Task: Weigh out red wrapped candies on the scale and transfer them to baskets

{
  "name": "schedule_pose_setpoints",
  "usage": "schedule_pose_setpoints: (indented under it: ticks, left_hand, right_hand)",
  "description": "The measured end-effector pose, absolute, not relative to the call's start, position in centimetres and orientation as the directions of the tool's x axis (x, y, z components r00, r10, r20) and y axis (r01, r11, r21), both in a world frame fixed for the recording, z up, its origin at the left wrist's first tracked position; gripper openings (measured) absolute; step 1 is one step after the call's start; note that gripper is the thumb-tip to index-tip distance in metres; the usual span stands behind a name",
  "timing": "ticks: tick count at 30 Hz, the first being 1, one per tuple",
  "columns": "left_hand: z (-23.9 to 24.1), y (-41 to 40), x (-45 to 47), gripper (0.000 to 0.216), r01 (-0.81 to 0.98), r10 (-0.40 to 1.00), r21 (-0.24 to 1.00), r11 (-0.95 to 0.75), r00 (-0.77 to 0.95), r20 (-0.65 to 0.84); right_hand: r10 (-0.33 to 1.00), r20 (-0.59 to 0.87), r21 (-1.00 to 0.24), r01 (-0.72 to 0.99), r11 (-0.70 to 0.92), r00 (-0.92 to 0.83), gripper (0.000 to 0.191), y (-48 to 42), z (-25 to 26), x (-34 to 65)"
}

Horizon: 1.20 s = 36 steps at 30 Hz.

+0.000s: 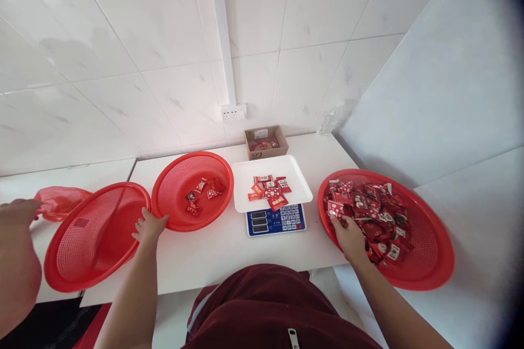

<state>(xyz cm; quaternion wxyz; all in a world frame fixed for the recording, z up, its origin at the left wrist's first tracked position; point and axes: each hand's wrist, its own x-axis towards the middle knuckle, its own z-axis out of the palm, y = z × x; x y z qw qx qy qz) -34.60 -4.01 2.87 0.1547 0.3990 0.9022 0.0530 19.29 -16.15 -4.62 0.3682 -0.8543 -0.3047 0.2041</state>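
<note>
My left hand [149, 226] rests on the near rim of a red mesh basket [172, 212] that holds a few red candy packets [200, 192]; its fingers curl over the rim. My right hand [349, 233] reaches into a larger red basket [434, 262] full of red wrapped candies [374, 210], fingers closed among the packets at its left side. Between the two baskets stands a blue scale [275, 220] with a white tray [295, 196] carrying several red packets [270, 191].
A tilted red basket [94, 240] with nothing in it overlaps the table's left edge. Another person's arm [16, 262] and a red plastic bag [59, 200] are at far left. A small cardboard box [265, 142] and a wall socket [233, 113] sit behind the scale.
</note>
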Motion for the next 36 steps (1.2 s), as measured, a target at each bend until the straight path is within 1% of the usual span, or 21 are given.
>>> schedule_pose_setpoints:
  ticks: [3,6,9,15,18,22,25,30,33,36]
  left_hand:
    - [3.1,-3.1,-35.5,0.092,0.671,0.703,0.216,0.710,-0.651,-0.288]
    - [3.6,-1.9,-36.0,0.077,0.671,0.687,0.182,0.719,-0.646,-0.332]
    - [4.2,-0.4,-36.4,0.067,0.712,0.712,0.137,0.689,-0.628,-0.314]
    - [4.7,1.3,-37.5,0.060,0.802,0.758,0.006,0.597,-0.561,-0.334]
    - [4.3,1.6,-38.2,0.058,0.878,0.819,-0.027,0.478,-0.457,-0.346]
    - [3.3,2.0,-39.0,0.057,0.977,0.912,-0.075,0.201,-0.215,-0.349]
    - [2.7,2.4,-39.5,0.057,0.992,0.941,-0.117,0.036,-0.074,-0.332]
    - [2.7,2.3,-39.7,0.060,0.974,0.942,-0.135,-0.180,0.131,-0.309]
    - [3.2,1.8,-39.8,0.064,0.946,0.917,-0.149,-0.288,0.227,-0.328]
    - [3.6,1.7,-39.8,0.067,0.940,0.922,-0.161,-0.301,0.243,-0.302]
  right_hand:
    - [0.670,-0.148,-0.752,0.358,-0.554,0.727,0.047,-16.1,-4.8,19.4]
    - [0.672,-0.162,-0.747,0.355,-0.562,0.723,0.048,-16.0,-4.8,19.4]
    - [0.668,-0.160,-0.750,0.351,-0.561,0.727,0.047,-15.9,-4.6,19.3]
    - [0.670,-0.164,-0.762,0.339,-0.552,0.724,0.047,-15.9,-4.2,19.1]
    - [0.672,-0.173,-0.760,0.337,-0.556,0.720,0.048,-15.8,-4.6,19.3]
    - [0.673,-0.187,-0.749,0.340,-0.569,0.715,0.051,-15.8,-5.2,19.7]
    - [0.673,-0.194,-0.750,0.333,-0.571,0.714,0.052,-15.8,-5.2,19.8]
    - [0.679,-0.202,-0.750,0.334,-0.571,0.706,0.051,-15.8,-4.6,19.6]
    - [0.667,-0.220,-0.739,0.324,-0.590,0.712,0.053,-15.7,-4.6,19.6]
    - [0.662,-0.214,-0.738,0.324,-0.591,0.719,0.054,-15.7,-4.9,19.8]
